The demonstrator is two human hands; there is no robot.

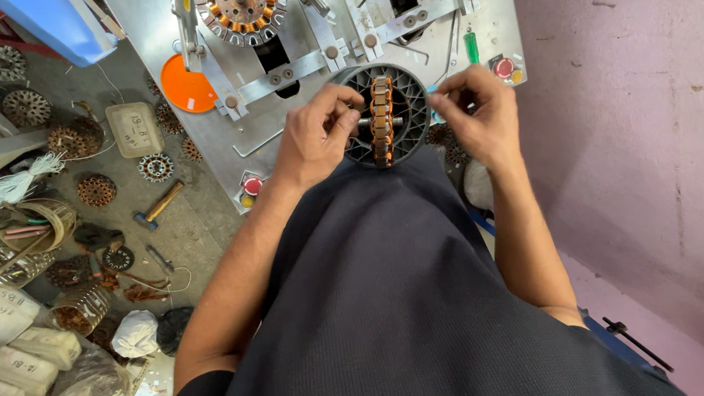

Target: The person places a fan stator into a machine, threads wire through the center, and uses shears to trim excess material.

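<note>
A copper-wound stator [382,121] stands on edge on its shaft inside a round dark finned housing [407,93] right in front of my body. My left hand [317,135] grips the shaft end at the stator's left side, fingers pinched. On the right side my right hand [477,115] has its fingers pinched near the housing's edge; what they pinch is too small to tell. Both hands are just below a metal winding machine [330,21] that carries another copper-wound stator [240,2] at its top.
An orange disc [184,86] and red buttons [253,185] sit on the machine plate. Left, the grey floor holds several loose stators [97,190], a hammer [159,205], white cord [11,188], jars and plastic bags. A pink wall [653,98] stands on the right.
</note>
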